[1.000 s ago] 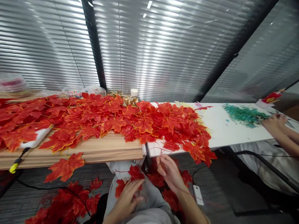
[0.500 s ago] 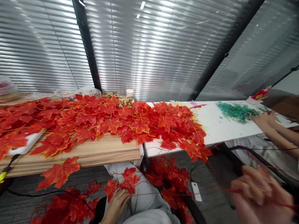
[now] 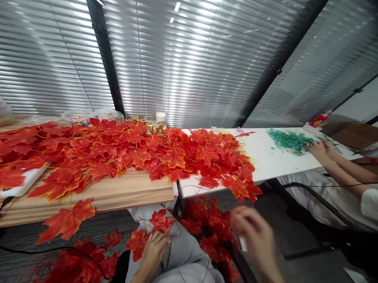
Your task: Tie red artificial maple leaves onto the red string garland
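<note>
Red maple leaves (image 3: 136,150) with orange edges lie heaped along the table. On my grey-clad thigh, my left hand (image 3: 156,247) is closed on the base of two red leaves (image 3: 160,220) joined by thin red string. My right hand (image 3: 254,232), blurred by motion, is raised to the right of my lap with curled fingers; whether it holds anything is too smeared to tell. Loose red string trails over my lap. More red leaves (image 3: 208,228) hang below the table edge and lie on the floor at the left.
The wooden table (image 3: 147,191) meets a white table (image 3: 268,167). At the right, another person's hands (image 3: 322,150) touch a green pile (image 3: 289,140). A paper cup (image 3: 160,117) and plastic tubs stand at the back. A chair armrest (image 3: 243,264) is beside my lap.
My right hand has moved left, closer to my lap, from the far lower right. The string stretched between my hands now hangs slack. My left hand stays at the leaves. The view has shifted slightly.
</note>
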`<state>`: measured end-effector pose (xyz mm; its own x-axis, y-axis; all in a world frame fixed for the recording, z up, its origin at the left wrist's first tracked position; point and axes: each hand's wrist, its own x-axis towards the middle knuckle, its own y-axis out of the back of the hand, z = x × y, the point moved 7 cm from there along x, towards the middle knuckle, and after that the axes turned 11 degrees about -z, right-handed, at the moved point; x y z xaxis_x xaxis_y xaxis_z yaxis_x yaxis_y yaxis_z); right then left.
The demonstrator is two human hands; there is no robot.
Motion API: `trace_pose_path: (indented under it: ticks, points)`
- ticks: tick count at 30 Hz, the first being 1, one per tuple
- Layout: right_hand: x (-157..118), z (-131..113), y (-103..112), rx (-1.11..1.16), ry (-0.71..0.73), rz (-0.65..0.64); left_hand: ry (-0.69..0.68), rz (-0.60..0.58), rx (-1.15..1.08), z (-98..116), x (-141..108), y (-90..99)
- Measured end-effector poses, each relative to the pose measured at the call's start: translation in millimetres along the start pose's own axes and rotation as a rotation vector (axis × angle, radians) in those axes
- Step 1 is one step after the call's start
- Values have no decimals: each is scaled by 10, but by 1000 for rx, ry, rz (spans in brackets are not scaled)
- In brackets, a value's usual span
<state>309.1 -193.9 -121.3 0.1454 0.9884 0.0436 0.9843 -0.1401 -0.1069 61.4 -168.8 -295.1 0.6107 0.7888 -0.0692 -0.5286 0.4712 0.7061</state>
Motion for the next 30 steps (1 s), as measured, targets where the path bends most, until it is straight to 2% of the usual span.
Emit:
trace_pose_path:
  ticks: [3,4,6,8,11,16,20,22,24,27,30]
  points:
    - [186,398,-578,-296,27,-327,-25,-21,-257,179,36,-15]
    - [190,524,-719,-330,27,-397,-9,-18,-353,216,48,-24]
    - [149,747,-882,-341,-15,-462,61,-21,-571,251,70,-63]
    - [70,912,-944,-358,-63,-507,131,-45,-817,273,83,-116]
    - [-29,1044,-909,-397,-112,-532,187,-67,-1057,323,75,-126]
    - [-69,1058,-761,-468,-190,-512,225,-15,-1181,315,37,-7]
    - [-128,990,-756,-484,-277,-635,258,78,-1232,234,80,148]
    - [-134,898,-732,-483,-282,-629,242,113,-1220,262,134,214]
    - [-118,782,-699,-449,-271,-589,167,102,-1154,389,218,218]
    - [-72,623,-649,-296,-279,-538,-70,-83,-966,771,378,20]
    - [9,533,-517,-125,-308,-464,-107,-264,-757,985,471,-329]
